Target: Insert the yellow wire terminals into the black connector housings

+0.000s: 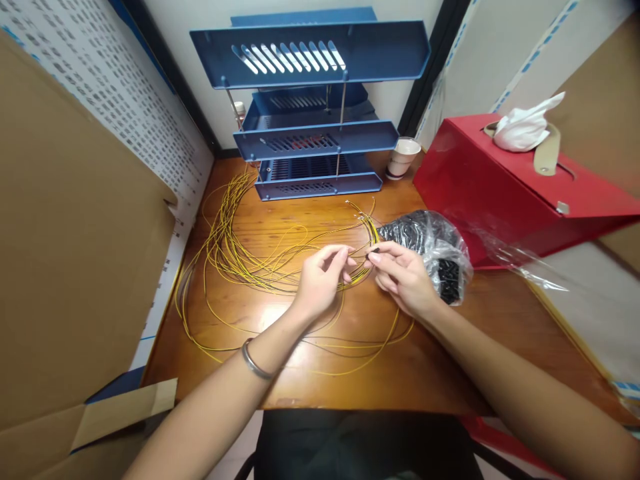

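My left hand (323, 277) is closed in a pinch above the table, on what looks like a thin wire whose end is too small to see well. Close beside it on the right, my right hand (403, 275) grips a small black plastic piece (373, 254) between thumb and fingertips. The two sets of fingertips nearly meet. Beneath and behind the hands lies a loose bundle of long yellow and dark wires (227, 243), looping left across the wood. Several wire ends with small tips (361, 215) fan out just beyond my right hand.
A clear plastic bag of black parts (425, 233) lies right of my right hand. A blue tiered tray rack (320, 137) stands at the back, a paper cup (403, 159) beside it. A red box (493, 187) with tissue is at right; cardboard (75, 200) borders the left.
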